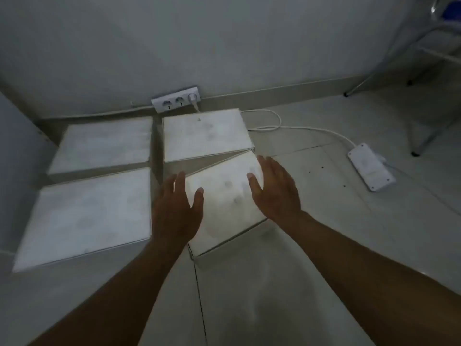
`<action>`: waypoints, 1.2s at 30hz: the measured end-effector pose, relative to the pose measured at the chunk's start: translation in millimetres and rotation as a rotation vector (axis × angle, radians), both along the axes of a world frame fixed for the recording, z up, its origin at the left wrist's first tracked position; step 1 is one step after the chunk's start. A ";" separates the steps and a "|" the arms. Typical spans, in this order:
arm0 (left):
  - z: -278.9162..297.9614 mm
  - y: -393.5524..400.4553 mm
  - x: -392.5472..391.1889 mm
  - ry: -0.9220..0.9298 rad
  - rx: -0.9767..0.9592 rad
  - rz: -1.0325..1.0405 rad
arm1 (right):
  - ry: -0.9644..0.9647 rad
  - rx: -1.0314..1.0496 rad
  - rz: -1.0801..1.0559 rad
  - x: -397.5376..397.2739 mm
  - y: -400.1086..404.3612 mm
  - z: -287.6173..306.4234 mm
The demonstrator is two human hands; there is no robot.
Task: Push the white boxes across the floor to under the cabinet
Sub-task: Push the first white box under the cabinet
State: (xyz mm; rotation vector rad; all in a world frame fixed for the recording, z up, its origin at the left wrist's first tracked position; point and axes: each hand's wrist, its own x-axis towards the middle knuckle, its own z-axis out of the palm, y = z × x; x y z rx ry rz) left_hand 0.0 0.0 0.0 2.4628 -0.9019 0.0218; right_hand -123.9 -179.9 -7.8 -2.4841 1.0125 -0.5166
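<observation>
- Four white boxes were seen on the tiled floor (249, 295), in the left and centre of the frame, below the wall with the triple socket (175, 102).
- Two boxes lay in a tidy column at the left: the far-left box (102, 143) and the near-left box (87, 216), beside a pale panel (20, 156) at the left edge, judged to be the cabinet side, though this could not be confirmed.
- The upper-centre box (207, 133) was set roughly square to the wall.
- The skewed box (224, 203) in the centre was turned out of line, one corner touching or nearly touching the upper-centre box.
- The left hand (174, 208) and the right hand (272, 188) were held open and flat, fingers spread, over the skewed box; whether they pressed on its top could not be told.
- Nothing was gripped by either hand.
- A power strip (371, 167) and its cable (287, 126) were seen at the right, apart from the boxes.
- The task was judged partly done: the skewed box remained to be straightened and pushed leftward, probably the upper-centre box too.
</observation>
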 end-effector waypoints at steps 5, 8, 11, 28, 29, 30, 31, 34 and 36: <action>-50.5 -3.2 -8.3 0.254 -0.081 0.253 | 0.209 0.136 -0.110 2.5 -15.7 -47.3; -70.8 -5.9 -10.4 0.309 -0.185 0.273 | 0.224 0.152 -0.120 6.2 -20.6 -62.5; -85.4 -7.2 -14.7 0.303 -0.213 0.272 | 0.237 0.119 -0.144 10.0 -19.0 -69.2; -72.2 7.6 -34.7 0.381 -0.135 0.222 | 0.289 -0.012 -0.289 -13.3 13.9 -73.1; -69.9 11.2 -35.5 0.365 -0.144 0.215 | 0.272 -0.012 -0.299 -16.0 17.9 -70.5; -67.3 14.1 -36.4 0.357 -0.147 0.205 | 0.256 -0.016 -0.313 -19.1 22.1 -66.5; -64.4 16.4 -37.1 0.349 -0.148 0.189 | 0.245 -0.025 -0.329 -22.2 26.1 -61.9; -53.1 30.5 -37.5 0.324 -0.180 0.141 | 0.228 -0.044 -0.354 -28.2 43.2 -41.3; -41.9 41.6 -39.3 0.314 -0.218 0.135 | 0.203 -0.045 -0.367 -31.7 56.0 -26.1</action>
